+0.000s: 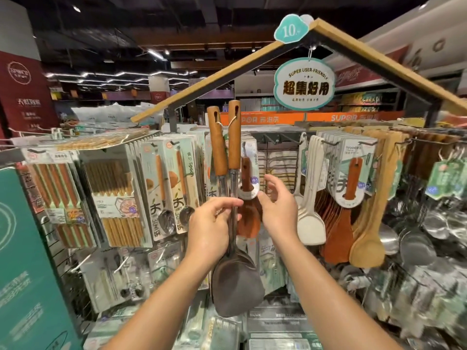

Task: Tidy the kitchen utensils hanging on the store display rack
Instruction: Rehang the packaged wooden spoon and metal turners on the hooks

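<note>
I see two bare arms reach up from the bottom. The left hand (214,223) is closest to me, near the middle. Its fingers (228,203) curl round the thin metal stems of two spatulas (233,274) and hold them tight. The wooden handles (225,140) stick straight up side by side toward 12 o'clock. The gray metal blades hang down toward 6 o'clock, one behind the other.

The right hand (279,210) is just beside the left, at 3 o'clock from it. Its fingers are spread wide and hold nothing. They are near a small wooden spatula on a card (249,195) that hangs just behind the two stems.

Farther back is the display rack (275,157) with its hooks. At 9 o'clock hang packs of chopsticks (113,193) and spoons in packs (171,188). At 3 o'clock hang white spatulas (309,218) and wooden spatulas (366,223), then shiny steel ladles (414,238).

Way up at 1 o'clock a round sign (304,87) hangs under a wooden roof frame (379,56).
</note>
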